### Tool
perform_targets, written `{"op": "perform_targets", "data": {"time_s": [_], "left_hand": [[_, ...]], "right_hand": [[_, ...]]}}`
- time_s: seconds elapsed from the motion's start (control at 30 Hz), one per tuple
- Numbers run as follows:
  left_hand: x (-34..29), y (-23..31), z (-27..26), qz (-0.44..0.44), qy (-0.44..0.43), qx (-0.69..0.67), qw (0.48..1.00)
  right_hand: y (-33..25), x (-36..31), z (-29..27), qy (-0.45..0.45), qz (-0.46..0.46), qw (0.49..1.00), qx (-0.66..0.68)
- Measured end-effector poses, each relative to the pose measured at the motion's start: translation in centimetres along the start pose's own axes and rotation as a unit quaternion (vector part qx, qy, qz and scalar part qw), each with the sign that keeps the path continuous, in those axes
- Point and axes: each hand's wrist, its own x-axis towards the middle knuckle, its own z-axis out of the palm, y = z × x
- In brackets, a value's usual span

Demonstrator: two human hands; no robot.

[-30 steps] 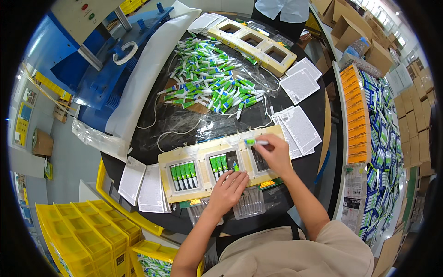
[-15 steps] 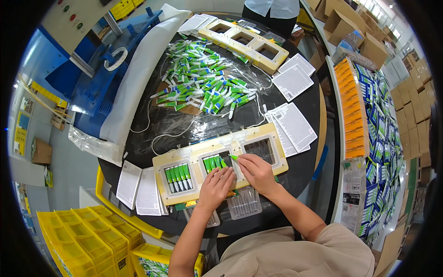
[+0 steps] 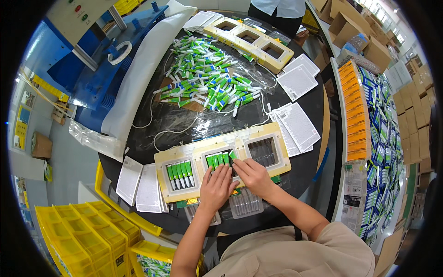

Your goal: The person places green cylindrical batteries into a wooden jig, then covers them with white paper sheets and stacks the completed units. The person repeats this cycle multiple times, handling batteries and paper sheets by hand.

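A cream three-window frame (image 3: 179, 155) lies across the near side of the round black table. In its left window, several small green-and-white squeeze tubes (image 3: 181, 174) stand side by side in a clear tray. The middle window holds more green tubes (image 3: 218, 159). My left hand (image 3: 215, 188) rests over their lower ends with fingers stretched out. My right hand (image 3: 254, 178) pinches a green tube (image 3: 232, 155) at the right end of that row; the fingers hide most of it. A clear ribbed blister tray (image 3: 262, 151) fills the right window, with no tubes in it.
Beyond the frame is a heap of loose tubes (image 3: 207, 78), with a second cream frame (image 3: 249, 39) behind it. Printed cards (image 3: 297, 127) lie at both sides. Clear trays (image 3: 246, 203) stick out at the near edge. Yellow crates (image 3: 83, 235) stand lower left, a blue machine (image 3: 99, 87) upper left.
My right hand has lowered the tube from above the middle window into the row's right end. My left hand has shifted slightly right, still over the tubes.
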Motion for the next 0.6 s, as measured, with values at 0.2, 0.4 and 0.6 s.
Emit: {"op": "perform_targets", "data": {"time_s": [0.2,0.4,0.6], "left_hand": [[-0.4,-0.2,-0.5,-0.018,-0.038,-0.034,0.999],[-0.4,-0.3,-1.3,-0.052,-0.095,-0.036,0.993],[0.6,-1.2,-2.0,-0.032,-0.109,-0.017,0.993]], "right_hand": [[-0.6,0.0,1.0,-0.027,0.043,0.998,0.034],[0.6,0.7,-0.2,-0.058,0.011,0.997,0.047],[9.9,7.8,1.9,0.054,0.176,0.982,-0.029]]}}
